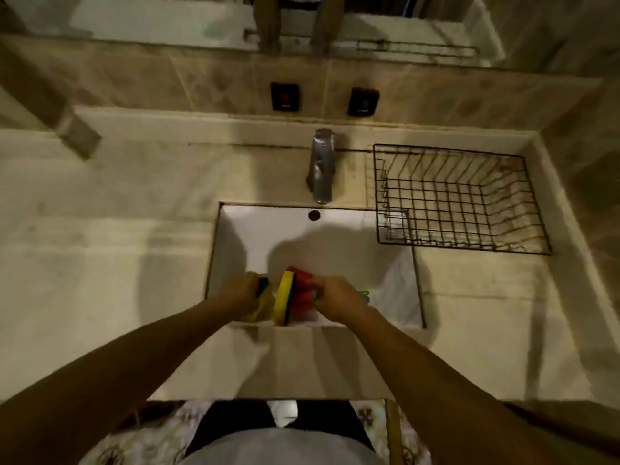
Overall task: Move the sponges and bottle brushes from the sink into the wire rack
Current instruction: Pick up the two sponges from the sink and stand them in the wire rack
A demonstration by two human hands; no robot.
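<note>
Both my hands are down in the white sink [255,236], near its front edge. My left hand [240,295] is closed around a yellow sponge with a dark scrub side [265,305]. Another yellow sponge with a dark layer [284,298] stands on edge between my hands, pressed against a red ribbed sponge [302,293]. My right hand [337,297] grips the red sponge from the right. Something green [365,293] peeks out behind my right hand; I cannot tell what it is. The black wire rack [459,199] sits on the counter right of the sink, with nothing in it.
A chrome faucet [321,166] rises behind the sink at centre. The beige stone counter [100,263] spreads to both sides. Two dark wall switches [285,97] sit on the tiled back wall, below a mirror. A tan block [79,137] sticks out at far left.
</note>
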